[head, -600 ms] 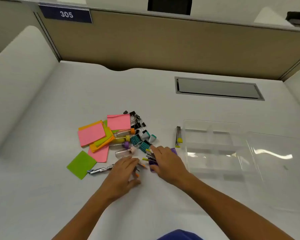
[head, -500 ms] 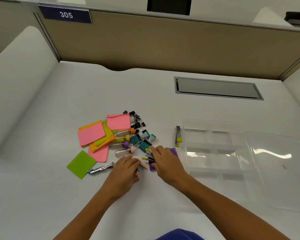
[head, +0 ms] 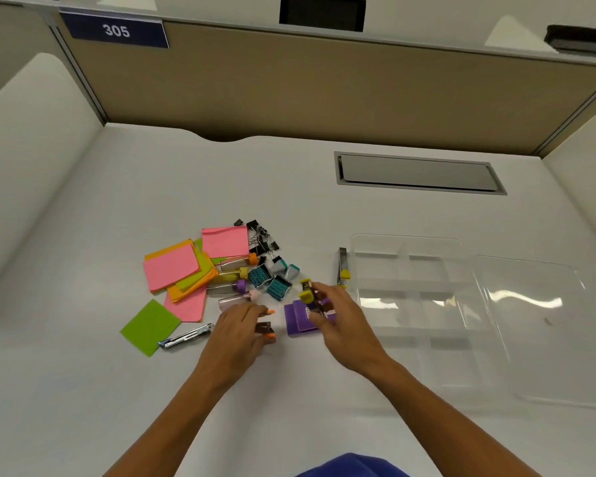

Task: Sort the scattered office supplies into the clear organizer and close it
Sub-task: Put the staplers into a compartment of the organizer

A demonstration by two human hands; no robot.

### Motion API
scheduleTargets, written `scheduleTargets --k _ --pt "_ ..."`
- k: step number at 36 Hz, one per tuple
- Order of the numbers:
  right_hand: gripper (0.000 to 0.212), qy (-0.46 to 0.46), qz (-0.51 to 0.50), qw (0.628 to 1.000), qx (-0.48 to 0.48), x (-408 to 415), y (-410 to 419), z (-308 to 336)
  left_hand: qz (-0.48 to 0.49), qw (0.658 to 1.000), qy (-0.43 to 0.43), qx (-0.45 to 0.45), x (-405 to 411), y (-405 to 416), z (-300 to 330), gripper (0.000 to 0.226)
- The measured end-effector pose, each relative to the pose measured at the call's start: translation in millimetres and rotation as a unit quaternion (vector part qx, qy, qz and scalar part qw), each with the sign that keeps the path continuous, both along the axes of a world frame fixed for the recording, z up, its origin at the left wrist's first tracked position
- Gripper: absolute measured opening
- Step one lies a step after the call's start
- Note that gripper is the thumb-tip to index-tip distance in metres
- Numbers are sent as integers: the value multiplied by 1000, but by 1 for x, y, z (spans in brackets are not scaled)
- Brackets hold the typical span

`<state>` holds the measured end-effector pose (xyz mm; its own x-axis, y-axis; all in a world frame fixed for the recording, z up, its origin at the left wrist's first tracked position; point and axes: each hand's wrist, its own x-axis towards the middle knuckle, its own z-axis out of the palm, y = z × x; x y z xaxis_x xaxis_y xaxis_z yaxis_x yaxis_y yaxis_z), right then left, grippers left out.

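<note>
**Both hands in the pile, organizer open at three o'clock**

The white table [head: 152,390] fills the view, with a grey recessed hatch [head: 417,172] at one o'clock. The clear organizer [head: 406,280] sits at three o'clock, its compartments bare, and its clear lid [head: 537,325] lies open flat on the table on the side away from the pile.

The scattered supplies lie near the centre, toward nine o'clock of the organizer. Pink, orange and green sticky notes [head: 172,266] overlap in a loose stack, with a single green note [head: 150,326] apart at its seven o'clock. A purple pad [head: 298,320] lies between the two hands. A metal stapler [head: 186,336] rests just beside the green note, at its four o'clock. Capped clear tubes [head: 233,274] lie side by side at three o'clock of the stack, teal boxes [head: 268,279] just beyond them, and black binder clips [head: 260,237] at twelve o'clock of the pile. A small yellow-tipped metal tool [head: 343,268] lies alongside the organizer's near wall.

The left hand [head: 238,333] rests at the pile's six o'clock edge, its fingers [head: 255,309] curled around small dark pieces with orange tips [head: 267,327]. The right hand [head: 341,321] hovers above the purple pad, its fingers [head: 319,290] pinching a bundle of small dark pieces with yellow tips [head: 307,294].
</note>
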<state>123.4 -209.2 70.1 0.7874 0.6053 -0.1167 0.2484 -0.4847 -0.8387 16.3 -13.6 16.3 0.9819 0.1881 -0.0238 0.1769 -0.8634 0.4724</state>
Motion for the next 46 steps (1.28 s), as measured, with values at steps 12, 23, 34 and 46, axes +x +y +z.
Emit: scheduleTargets --k 12,23,34,46 --pt "61 49 -166 978 114 29 -118 25 87 972 -149 -161 10 -64 51 54" --pt "58 58 -184 976 105 33 -182 26 116 906 -106 -393 25 -149 75 53" --pt "59 68 -206 969 118 33 -209 21 53 932 49 -355 44 -192 69 53" --pt "58 69 -222 965 117 30 -226 14 -15 952 217 -216 61 -208 64 57"
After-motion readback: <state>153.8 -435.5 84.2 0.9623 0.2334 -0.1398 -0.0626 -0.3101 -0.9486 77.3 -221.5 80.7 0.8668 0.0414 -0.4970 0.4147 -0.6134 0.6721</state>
